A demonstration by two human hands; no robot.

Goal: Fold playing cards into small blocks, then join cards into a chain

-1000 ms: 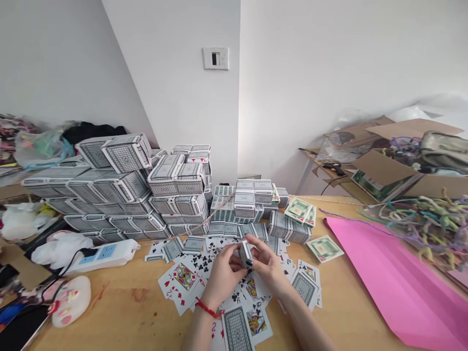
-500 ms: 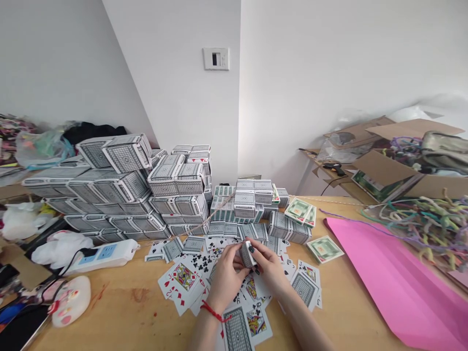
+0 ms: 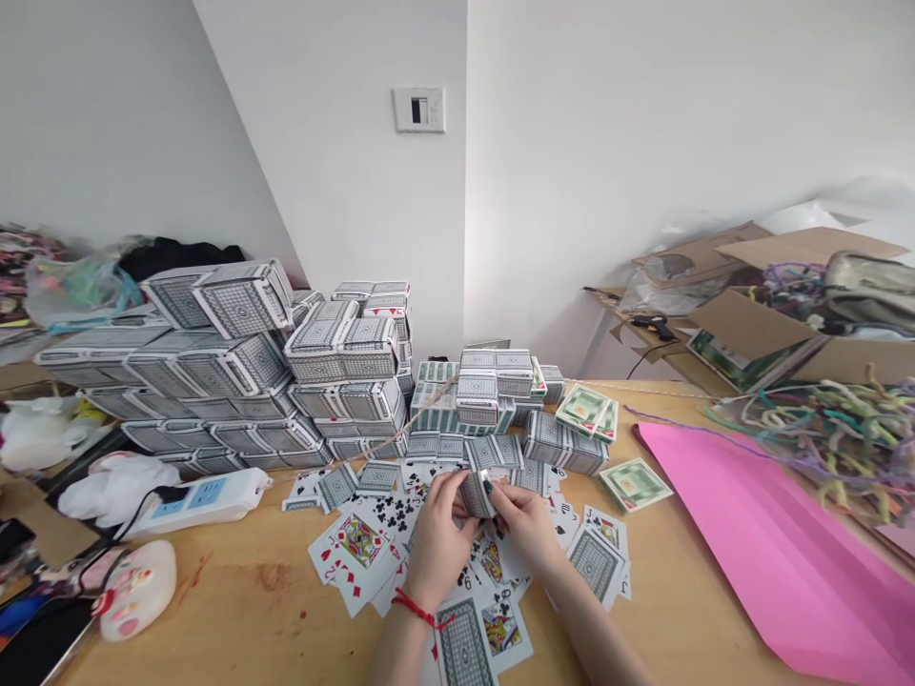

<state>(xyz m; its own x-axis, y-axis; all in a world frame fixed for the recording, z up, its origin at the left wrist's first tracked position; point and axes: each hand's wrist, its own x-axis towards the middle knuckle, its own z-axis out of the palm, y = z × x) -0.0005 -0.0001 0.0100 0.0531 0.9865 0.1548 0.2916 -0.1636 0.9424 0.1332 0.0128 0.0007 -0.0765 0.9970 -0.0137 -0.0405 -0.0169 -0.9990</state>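
Both of my hands meet over a wooden table (image 3: pixel 235 610). My left hand (image 3: pixel 437 541), with a red string at the wrist, and my right hand (image 3: pixel 525 526) pinch a small pack of playing cards (image 3: pixel 475 494) between them, patterned back showing. Below and around my hands loose playing cards (image 3: pixel 357 548) lie scattered, some face up, some face down. Behind them rise stacks of wrapped card packs (image 3: pixel 250 367).
A pink paper sheet (image 3: pixel 758 553) covers the table's right side, with coloured cords (image 3: pixel 829 429) and cardboard boxes (image 3: pixel 758 324) beyond. At the left lie a white power strip (image 3: pixel 200 500), white bags (image 3: pixel 114 486) and a pink-white object (image 3: pixel 135 586). Green-backed card packs (image 3: pixel 633 484) rest right of the stacks.
My hands have shifted slightly away from me with the pack, turning it so its patterned back shows more. Everything else on the table stays put.
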